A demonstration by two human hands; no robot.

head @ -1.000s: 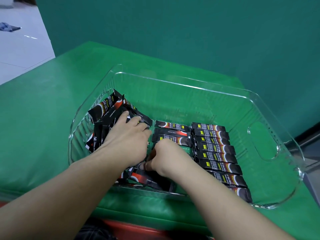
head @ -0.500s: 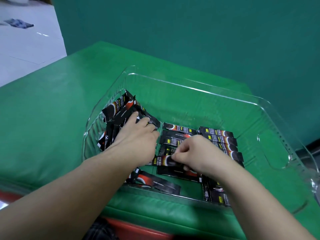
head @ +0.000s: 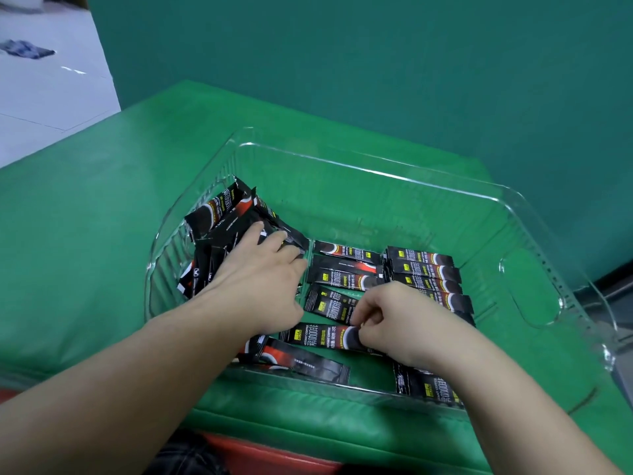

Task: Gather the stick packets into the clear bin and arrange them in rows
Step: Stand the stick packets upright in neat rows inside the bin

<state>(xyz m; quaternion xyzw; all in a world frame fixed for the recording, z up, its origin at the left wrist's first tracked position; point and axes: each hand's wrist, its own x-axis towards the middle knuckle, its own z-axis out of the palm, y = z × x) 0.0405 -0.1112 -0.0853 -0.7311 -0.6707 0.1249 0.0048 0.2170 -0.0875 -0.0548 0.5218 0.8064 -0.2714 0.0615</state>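
Note:
The clear bin (head: 376, 173) stands on the green table and holds black stick packets. A loose pile of packets (head: 222, 221) leans against its left wall, and my left hand (head: 260, 282) lies flat on that pile with fingers spread. A neat row of packets (head: 424, 269) runs along the right, and a shorter middle row (head: 346, 269) lies beside it. My right hand (head: 394, 320) pinches the right end of one packet (head: 318, 337) near the front of the middle row. Another packet (head: 305, 361) lies askew by the front wall.
The green padded table (head: 85, 252) reaches left and behind the bin. A green wall (head: 376, 63) rises behind it. White floor (head: 41, 97) shows at the far left. The bin's right end has a handle cutout (head: 534, 289).
My right hand has drawn the pinched packet nearer the front wall and turned it level under the middle row. My left hand has stayed on the pile. The view shifted slightly.

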